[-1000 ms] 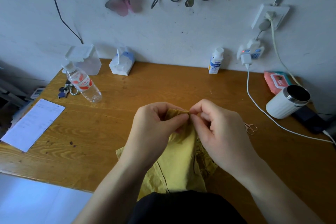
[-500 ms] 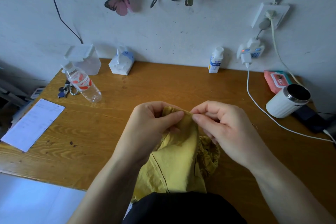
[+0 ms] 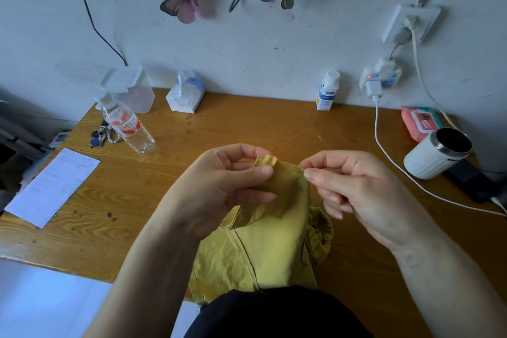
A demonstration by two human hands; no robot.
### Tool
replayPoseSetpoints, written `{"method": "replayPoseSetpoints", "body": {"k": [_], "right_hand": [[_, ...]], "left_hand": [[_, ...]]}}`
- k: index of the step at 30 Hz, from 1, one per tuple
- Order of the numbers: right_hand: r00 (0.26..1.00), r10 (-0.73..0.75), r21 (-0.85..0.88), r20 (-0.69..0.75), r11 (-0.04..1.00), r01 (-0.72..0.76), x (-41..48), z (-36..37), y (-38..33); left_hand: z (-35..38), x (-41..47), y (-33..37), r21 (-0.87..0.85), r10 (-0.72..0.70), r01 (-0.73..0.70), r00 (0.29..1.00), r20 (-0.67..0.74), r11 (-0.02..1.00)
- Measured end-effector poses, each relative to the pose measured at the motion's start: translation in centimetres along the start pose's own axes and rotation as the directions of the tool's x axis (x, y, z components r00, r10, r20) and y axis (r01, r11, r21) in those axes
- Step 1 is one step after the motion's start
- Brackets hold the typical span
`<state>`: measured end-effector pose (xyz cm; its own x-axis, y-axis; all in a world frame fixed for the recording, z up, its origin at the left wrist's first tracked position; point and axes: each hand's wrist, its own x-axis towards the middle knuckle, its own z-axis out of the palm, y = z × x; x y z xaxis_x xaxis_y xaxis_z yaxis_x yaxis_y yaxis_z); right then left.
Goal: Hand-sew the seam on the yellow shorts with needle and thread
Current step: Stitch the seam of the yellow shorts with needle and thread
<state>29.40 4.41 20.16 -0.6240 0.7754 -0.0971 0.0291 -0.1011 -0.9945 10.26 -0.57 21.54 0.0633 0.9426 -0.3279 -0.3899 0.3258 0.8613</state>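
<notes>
Aloft, left hand [image 3: 227, 189] pinching yellow shorts [image 3: 263, 252], right hand [image 3: 359, 189] — pinching edge

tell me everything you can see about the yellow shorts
The yellow shorts are mustard-coloured, crinkled woven cloth with a dark stitched line running down them and a gathered, ruffled edge on the right. The top is held up off the table: the left hand pinches a small folded bit, and the right hand pinches the upper right corner. The rest drapes across the table toward its near edge. No needle or thread can be made out.
</notes>
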Motion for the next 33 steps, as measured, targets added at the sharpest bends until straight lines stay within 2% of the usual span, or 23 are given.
{"method": "replayPoseSetpoints", "body": {"k": [11, 23, 33], "right_hand": [[0.999, -0.024, -0.066, -0.029, 0.998, 0.022, -0.12, 0.02, -0.25], [0.995, -0.088, -0.206, -0.057, 0.976, 0.074, -0.38, 0.48, -0.84], [0.999, -0.003, 0.022, 0.033, 1.000, 0.003, -0.17, 0.13, -0.62]], "left_hand": [[0.48, -0.24, -0.18, 0.072, 0.078, -0.079, 0.997, 0.015, 0.994], [0.95, -0.04, -0.18, 0.076, 0.092, -0.087, 0.993, -0.068, 0.993], [0.92, 0.36, -0.21, 0.022, 0.061, -0.060, 0.997, -0.055, 0.998]]}}
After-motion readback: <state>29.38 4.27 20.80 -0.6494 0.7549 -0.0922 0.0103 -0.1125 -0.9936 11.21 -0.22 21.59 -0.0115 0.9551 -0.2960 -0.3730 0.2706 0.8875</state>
